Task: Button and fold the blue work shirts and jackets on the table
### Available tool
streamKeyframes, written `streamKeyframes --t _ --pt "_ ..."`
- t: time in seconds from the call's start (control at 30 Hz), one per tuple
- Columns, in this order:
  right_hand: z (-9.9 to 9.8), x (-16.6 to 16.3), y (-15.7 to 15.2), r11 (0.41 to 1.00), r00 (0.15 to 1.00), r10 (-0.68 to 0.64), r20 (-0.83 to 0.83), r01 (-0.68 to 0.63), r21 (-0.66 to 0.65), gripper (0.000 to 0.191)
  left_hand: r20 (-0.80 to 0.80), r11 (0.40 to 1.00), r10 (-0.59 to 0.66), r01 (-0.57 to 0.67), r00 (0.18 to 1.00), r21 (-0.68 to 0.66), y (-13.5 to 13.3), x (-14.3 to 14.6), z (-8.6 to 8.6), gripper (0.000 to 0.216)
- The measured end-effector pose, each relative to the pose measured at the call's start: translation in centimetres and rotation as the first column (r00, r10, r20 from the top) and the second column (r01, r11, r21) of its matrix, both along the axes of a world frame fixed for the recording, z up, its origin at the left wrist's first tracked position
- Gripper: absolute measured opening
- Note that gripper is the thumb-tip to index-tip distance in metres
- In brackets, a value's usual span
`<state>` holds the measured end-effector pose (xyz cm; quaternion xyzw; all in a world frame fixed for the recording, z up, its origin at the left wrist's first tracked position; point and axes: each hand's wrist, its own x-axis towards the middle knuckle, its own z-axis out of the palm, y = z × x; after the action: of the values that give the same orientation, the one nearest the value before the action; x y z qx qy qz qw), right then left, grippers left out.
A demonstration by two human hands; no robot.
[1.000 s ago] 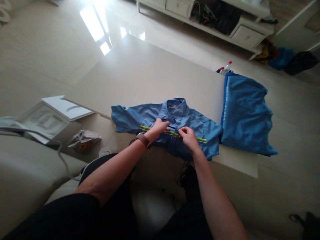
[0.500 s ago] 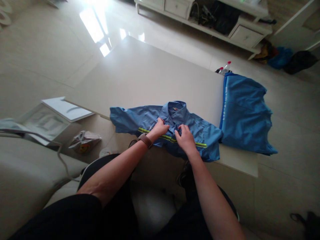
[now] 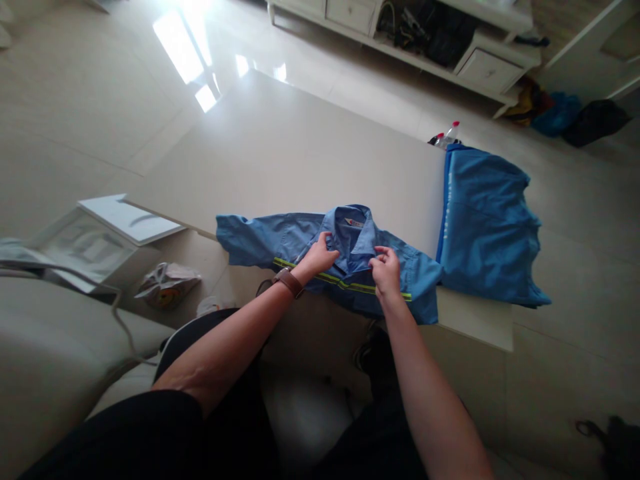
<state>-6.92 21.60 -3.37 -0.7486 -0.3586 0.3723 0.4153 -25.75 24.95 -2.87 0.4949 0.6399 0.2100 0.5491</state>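
Note:
A blue short-sleeved work shirt [image 3: 270, 233] with a yellow-green stripe across its chest lies at the near edge of the pale table, collar facing away from me and lower part hanging over the edge. Its collar is spread, and a label shows inside the neck. My left hand [image 3: 320, 257], below a brown wristband, has its fingers closed on the shirt's front left of the collar. My right hand [image 3: 387, 270] pinches the front edge just below the right collar point. Fingers partly hide the cloth at both grips.
Folded blue garments [image 3: 493, 223] lie on the right end of the table [image 3: 310, 147]. Bottles with red caps [image 3: 451, 132] stand behind them. To the left are a white box [image 3: 100, 240] and a plastic bag [image 3: 167, 285]. A white cabinet [image 3: 350, 13] stands across the floor.
My right hand has moved right and slightly up, drawing the shirt's right front outward. The neck opening is wider and the label shows more. My left hand stays nearly in place.

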Motion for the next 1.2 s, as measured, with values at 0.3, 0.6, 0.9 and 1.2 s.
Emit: streamKeyframes --t 0.3,0.6,0.9,1.2 --pt "-0.6 -0.3 -0.6 0.998 0.989 -0.041 0.145 0.033 0.059 0.048 -0.037 0.999 0.01 -0.008 0.999 0.054 -0.1 0.0 0.3 0.079" --pt "-0.6 1.0 1.4 0.971 0.962 -0.233 -0.139 0.239 0.029 0.034 -0.48 0.958 -0.251 0.287 0.841 0.001 0.2 0.3 2.5 0.058" --pt "-1.6 3.5 0.3 0.909 0.898 -0.417 -0.139 0.416 -0.036 0.029 -0.661 0.972 -0.075 0.203 0.746 0.119 3.4 1.3 3.0 0.051" --pt "1.3 1.4 2.2 0.993 0.69 0.052 0.722 -0.116 0.039 0.026 -0.666 0.937 -0.08 0.284 0.742 0.204 3.4 1.6 3.8 0.036"
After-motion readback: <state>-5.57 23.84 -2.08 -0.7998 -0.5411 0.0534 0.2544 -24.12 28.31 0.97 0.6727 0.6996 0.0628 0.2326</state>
